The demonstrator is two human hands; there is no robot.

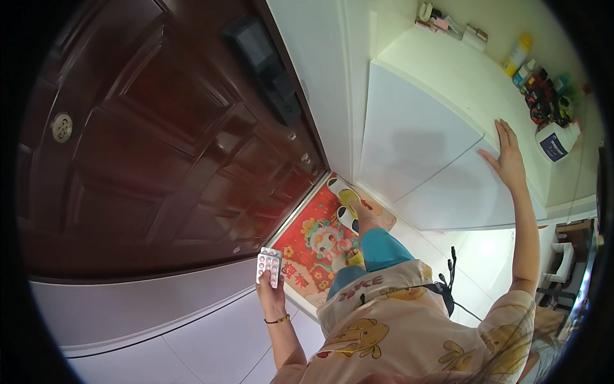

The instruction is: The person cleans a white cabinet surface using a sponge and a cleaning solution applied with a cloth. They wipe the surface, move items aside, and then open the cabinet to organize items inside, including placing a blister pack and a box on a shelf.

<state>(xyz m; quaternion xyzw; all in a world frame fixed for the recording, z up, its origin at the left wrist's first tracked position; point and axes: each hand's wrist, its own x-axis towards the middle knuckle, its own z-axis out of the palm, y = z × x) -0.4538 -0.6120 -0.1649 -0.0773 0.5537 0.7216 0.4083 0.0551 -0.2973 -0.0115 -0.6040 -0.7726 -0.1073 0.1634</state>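
Note:
My left hand (272, 297) is shut on blister packs (268, 265) of round pink tablets, the thumb lying across the front. At least two packs seem to be stacked. On the far side, my right hand (509, 161) rests at the front edge of a white cabinet top (460, 86), its thumb spread and the palm down against the edge. It holds nothing. A white plastic bottle (556, 141) with a dark label stands on the cabinet top, apart from my right fingertips.
A dark red panelled door (158, 144) with a black lock (264, 67) fills the left. Below lies a red printed mat (316, 240) with white slippers (348, 218). Along the wall stand a yellow spray can (518, 54), several small bottles and small boxes (475, 37). Black cables (451, 273) hang at my waist.

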